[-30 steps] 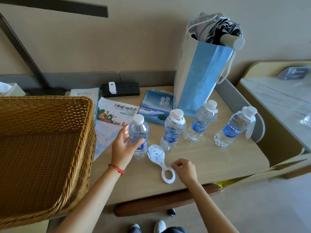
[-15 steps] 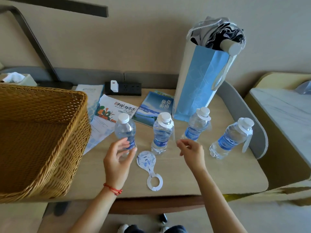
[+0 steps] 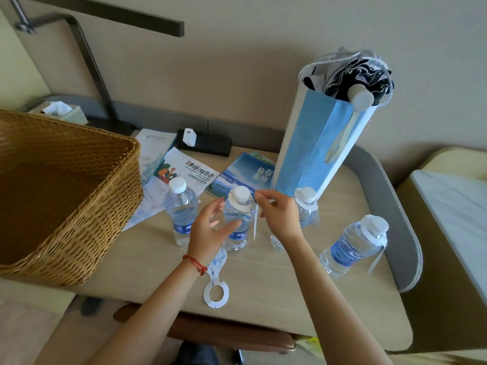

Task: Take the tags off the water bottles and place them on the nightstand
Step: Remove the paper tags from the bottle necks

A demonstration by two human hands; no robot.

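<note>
Pinching the second bottle's tag [image 3: 255,222] with your right hand [image 3: 279,217], your open left hand [image 3: 210,230] near that bottle [image 3: 237,225], you have one tag [image 3: 216,281] flat on the surface [image 3: 316,299] and three left

Both bare forearms reach forward side by side. The left hand [image 3: 210,227] is cupped, fingers spread and curved, thumb pointing right, a red string around its wrist. The right hand [image 3: 276,212] is raised just beside it, thumb and forefinger pinched together.

Beige wall [image 3: 250,61] behind; what looks like a marble-topped cabinet [image 3: 458,219] at right.
</note>
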